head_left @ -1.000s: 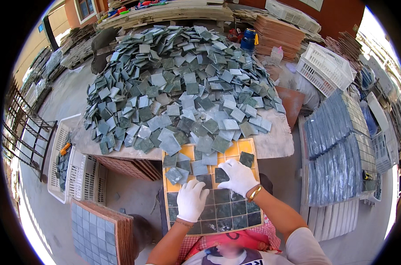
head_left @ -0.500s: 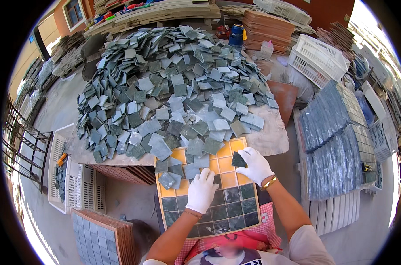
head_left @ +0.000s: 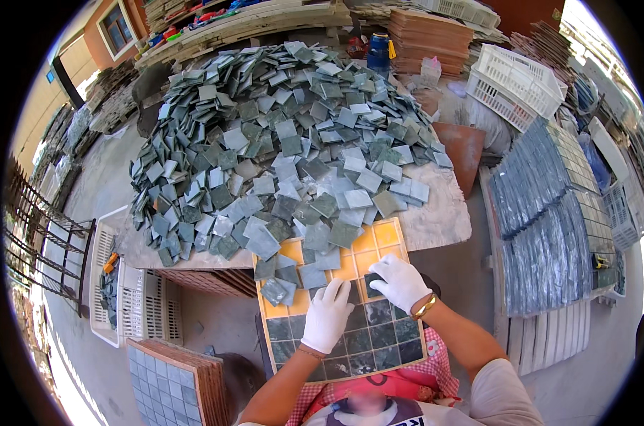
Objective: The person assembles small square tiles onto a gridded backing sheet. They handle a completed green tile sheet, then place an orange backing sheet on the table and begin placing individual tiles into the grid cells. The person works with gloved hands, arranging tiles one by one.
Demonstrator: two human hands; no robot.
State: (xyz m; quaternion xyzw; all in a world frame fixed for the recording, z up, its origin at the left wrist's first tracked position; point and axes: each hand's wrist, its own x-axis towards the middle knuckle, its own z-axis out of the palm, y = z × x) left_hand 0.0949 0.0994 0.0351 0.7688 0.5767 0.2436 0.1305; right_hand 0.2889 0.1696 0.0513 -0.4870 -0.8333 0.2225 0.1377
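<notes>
A shallow yellow tray (head_left: 387, 234) with a square grid rests in front of me, its near rows filled with dark green stone tiles (head_left: 356, 341). My right hand (head_left: 401, 282), in a white glove, pinches a dark square tile (head_left: 373, 285) at a grid cell in the row above the filled ones. White-gloved too, my left hand (head_left: 327, 316) lies over the tray with its fingers extended, their tips near the unfilled cells. Beyond it, several loose grey-green tiles (head_left: 310, 275) lie scattered on the tray's far left part.
A large heap of loose stone tiles (head_left: 286, 135) covers the table (head_left: 446, 206). White plastic crates (head_left: 151, 302) stand at left beside a stack of tiled sheets (head_left: 164, 383). Wrapped tile stacks (head_left: 542, 248) sit on the right. A blue bottle (head_left: 378, 53) stands behind the heap.
My right hand has moved left and slightly down with the tile, bringing it to a grid cell. My left hand stays on about the same part of the tray. The whole view has shifted slightly.
</notes>
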